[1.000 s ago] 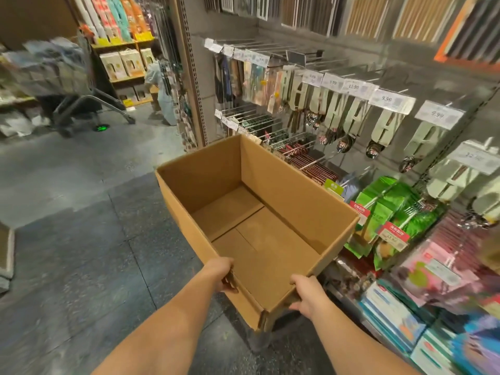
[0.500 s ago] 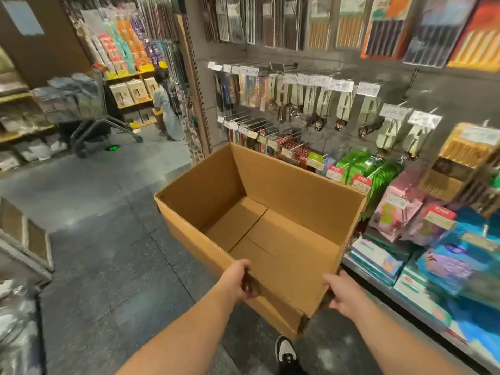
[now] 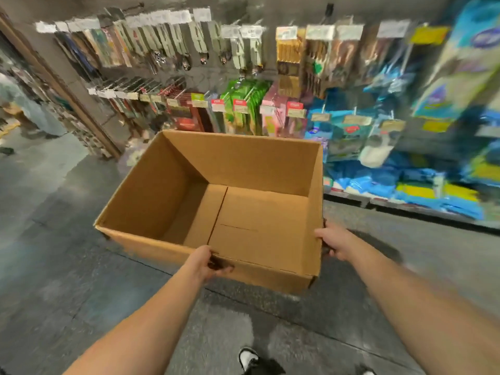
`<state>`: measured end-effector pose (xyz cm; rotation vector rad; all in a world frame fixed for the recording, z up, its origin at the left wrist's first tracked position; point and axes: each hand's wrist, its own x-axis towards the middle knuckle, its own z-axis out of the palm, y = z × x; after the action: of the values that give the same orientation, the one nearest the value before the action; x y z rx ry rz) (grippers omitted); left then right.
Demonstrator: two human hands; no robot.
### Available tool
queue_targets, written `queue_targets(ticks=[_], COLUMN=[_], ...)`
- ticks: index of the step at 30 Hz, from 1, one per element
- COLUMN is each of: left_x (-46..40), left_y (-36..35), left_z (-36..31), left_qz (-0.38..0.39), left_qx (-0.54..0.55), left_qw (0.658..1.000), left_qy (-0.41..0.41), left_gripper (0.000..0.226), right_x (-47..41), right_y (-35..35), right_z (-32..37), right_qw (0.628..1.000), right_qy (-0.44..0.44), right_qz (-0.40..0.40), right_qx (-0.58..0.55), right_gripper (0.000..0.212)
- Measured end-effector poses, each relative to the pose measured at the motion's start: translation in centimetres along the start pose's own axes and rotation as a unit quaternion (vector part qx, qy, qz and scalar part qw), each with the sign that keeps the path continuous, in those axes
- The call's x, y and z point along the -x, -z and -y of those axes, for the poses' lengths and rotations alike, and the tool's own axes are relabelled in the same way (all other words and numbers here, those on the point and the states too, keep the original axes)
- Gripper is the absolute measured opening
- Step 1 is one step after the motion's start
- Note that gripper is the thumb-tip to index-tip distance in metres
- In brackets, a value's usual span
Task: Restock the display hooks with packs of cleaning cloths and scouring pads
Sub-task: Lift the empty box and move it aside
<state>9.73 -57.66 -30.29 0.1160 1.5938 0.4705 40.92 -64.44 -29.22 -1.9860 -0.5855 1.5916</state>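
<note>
An empty brown cardboard box (image 3: 173, 185) hangs in the air in front of me, its top open. My left hand (image 3: 204, 262) grips the near wall, fingers curled over the rim. My right hand (image 3: 334, 243) grips the box's right near corner. Behind the box, display hooks (image 3: 151, 85) carry hanging packs: green packs (image 3: 244, 104), pink packs (image 3: 273, 112), and blue cleaning cloth packs (image 3: 349, 133) further right. The view is blurred.
Grey tiled floor lies below the box. A lower shelf (image 3: 405, 204) with blue and yellow packs runs along the right. A brown upright post (image 3: 62, 87) ends the display at left. A person (image 3: 27, 109) stands at far left. My shoe (image 3: 250, 359) shows at the bottom.
The view has swung right toward the display and the box has turned with it. Both hands keep their grip on the box.
</note>
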Motion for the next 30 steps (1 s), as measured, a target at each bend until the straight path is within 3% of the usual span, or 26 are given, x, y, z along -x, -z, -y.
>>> queue_targets(ticks=[4,8,17,23,30], left_x=[2.6,5.6,12.8,15.5,18.1], left_y=[-8.0,-17.1,-36.8,-47.5,-60.1], left_z=[8.6,18.6,40.4,50.0,60.3], left_qz=[0.019,0.035,0.094,0.130,0.189], left_qx=[-0.051,-0.077,-0.167,-0.250,-0.362], left_qw=[0.999,0.996,0.981,0.958,0.912], left_qy=[0.000,0.000,0.027,0.043,0.041], left_gripper=[0.017,0.013,0.017,0.007,0.013], right_x=[1.9,3.8,13.4,19.8,25.1], right_y=[9.2,19.9,43.6,53.7,63.3], right_z=[-9.3,-20.1,-39.0,-48.0,-57.7], right_qw=[0.997,0.991,0.970,0.943,0.884], right_qy=[-0.029,-0.050,-0.072,-0.092,-0.117], right_qz=[-0.020,-0.043,-0.109,-0.178,-0.268], right_qx=[-0.067,-0.119,-0.204,-0.267,-0.364], right_gripper=[0.020,0.039,0.046,0.039,0.043])
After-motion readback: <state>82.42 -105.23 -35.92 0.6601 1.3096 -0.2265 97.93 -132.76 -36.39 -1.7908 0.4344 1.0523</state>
